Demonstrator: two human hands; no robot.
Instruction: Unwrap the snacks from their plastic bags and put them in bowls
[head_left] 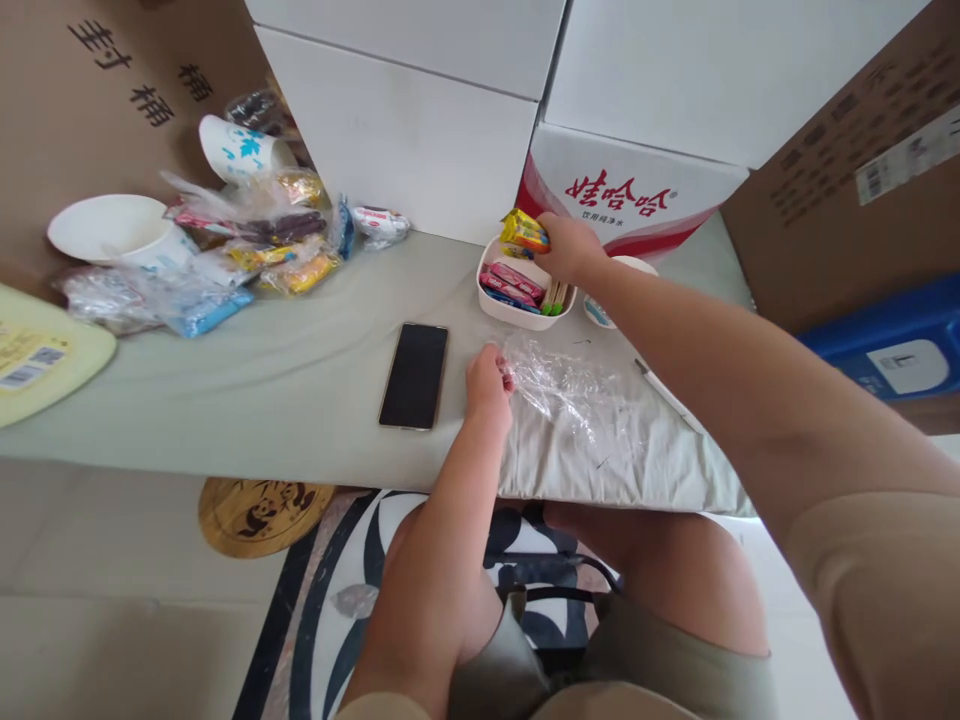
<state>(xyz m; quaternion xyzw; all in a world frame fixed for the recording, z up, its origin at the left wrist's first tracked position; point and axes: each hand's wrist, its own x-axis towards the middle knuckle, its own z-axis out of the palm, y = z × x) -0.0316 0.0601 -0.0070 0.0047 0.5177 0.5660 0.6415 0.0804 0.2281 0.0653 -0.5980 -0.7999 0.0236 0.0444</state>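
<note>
My right hand is closed on a yellow snack packet, held over the back of a small white box. Inside that box lie pink packets, some blue ones in front of them, and a few thin items with green ends on the right. My left hand grips the gathered end of a clear plastic bag, whose body spreads crumpled over the cloth to the right. Left of this hand, a black phone lies flat.
Wrapped snacks and white paper cups crowd the left side of the cloth-covered surface. A white pen-like item lies under my right forearm. Cartons stand along the back.
</note>
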